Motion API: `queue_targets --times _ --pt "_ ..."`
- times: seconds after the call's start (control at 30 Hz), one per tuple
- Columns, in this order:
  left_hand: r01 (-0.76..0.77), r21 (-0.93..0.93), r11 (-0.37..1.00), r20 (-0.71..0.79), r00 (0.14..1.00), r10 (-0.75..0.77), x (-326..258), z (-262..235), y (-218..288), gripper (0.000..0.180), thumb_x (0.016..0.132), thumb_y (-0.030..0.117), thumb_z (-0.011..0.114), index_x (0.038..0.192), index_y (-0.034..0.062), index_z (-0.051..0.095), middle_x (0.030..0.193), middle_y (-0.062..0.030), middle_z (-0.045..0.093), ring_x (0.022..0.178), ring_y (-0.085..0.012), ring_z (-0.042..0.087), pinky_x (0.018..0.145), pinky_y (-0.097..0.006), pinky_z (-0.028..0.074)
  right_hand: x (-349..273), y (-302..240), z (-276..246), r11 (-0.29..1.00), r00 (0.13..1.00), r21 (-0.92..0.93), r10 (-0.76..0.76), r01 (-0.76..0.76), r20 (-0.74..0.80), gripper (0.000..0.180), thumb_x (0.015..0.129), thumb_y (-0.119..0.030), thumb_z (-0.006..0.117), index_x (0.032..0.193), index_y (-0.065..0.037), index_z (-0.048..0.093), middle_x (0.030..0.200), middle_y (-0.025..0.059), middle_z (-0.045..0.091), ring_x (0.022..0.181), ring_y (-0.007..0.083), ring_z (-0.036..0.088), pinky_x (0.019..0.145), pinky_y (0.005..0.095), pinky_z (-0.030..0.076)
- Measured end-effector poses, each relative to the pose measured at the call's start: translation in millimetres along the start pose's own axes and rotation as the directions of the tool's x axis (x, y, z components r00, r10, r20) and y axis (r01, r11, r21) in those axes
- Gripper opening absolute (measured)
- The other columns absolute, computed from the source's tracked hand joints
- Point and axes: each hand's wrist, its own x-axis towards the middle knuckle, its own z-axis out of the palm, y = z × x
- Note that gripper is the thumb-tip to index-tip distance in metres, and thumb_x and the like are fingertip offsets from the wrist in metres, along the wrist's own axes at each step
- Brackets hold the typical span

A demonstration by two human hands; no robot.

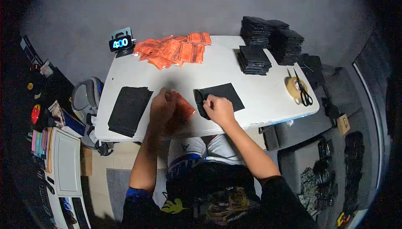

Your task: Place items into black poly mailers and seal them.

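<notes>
My left hand [162,104] is closed on an orange packet [183,107] in clear plastic, held above the table's near middle. To its right, a flat black pouch [225,95] lies on the table. My right hand [218,110] is closed on the pouch's left end, where a flap is folded up. The packet is apart from the pouch. Left of my left hand lies a fanned stack of flat black pouches [129,111]. A loose pile of orange packets [171,51] lies at the back left of the table.
The white table [146,72] carries tall black stacks [255,30] at the back right and a shorter black stack [254,59] before them. Black-handled scissors [306,98] and a tape roll [294,87] lie by the right edge. A lit clock display [120,43] stands back left.
</notes>
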Motion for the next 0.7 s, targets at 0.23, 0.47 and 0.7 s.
queue_targets --times 0.23,0.47,0.7 --pt "0.004 0.202 0.979 -0.057 0.998 0.008 5 9 13 0.027 0.102 0.032 0.071 0.113 0.0078 0.067 0.099 -0.0209 0.078 0.095 -0.0451 0.075 0.082 -0.057 0.059 1 -14 -3 0.999 0.999 0.038 -0.035 0.035 -0.013 0.027 0.092 -0.025 0.071 0.074 -0.008 0.061 0.071 0.0178 0.069 0.069 0.0438 0.069 0.063 0.0534 0.056" --pt "-0.078 0.131 0.988 -0.017 0.997 0.08 -5 31 26 0.022 0.1 0.027 0.07 0.112 0.0088 0.067 0.099 -0.02 0.075 0.094 -0.0464 0.071 0.083 -0.056 0.057 1 -15 -1 0.997 0.998 0.035 -0.063 0.063 0.002 0.023 0.09 -0.021 0.071 0.075 -0.007 0.061 0.077 0.0158 0.072 0.072 0.0417 0.071 0.066 0.0534 0.057" --pt "-0.269 0.068 0.961 -0.005 0.963 0.27 -5 38 15 0.016 0.098 0.02 0.07 0.105 0.0058 0.07 0.101 -0.0204 0.074 0.096 -0.0447 0.072 0.084 -0.054 0.057 2 -13 -1 0.992 0.992 0.046 -0.117 0.119 -0.039 0.018 0.09 -0.017 0.07 0.079 -0.005 0.061 0.082 0.0176 0.072 0.075 0.0415 0.072 0.068 0.0528 0.058"
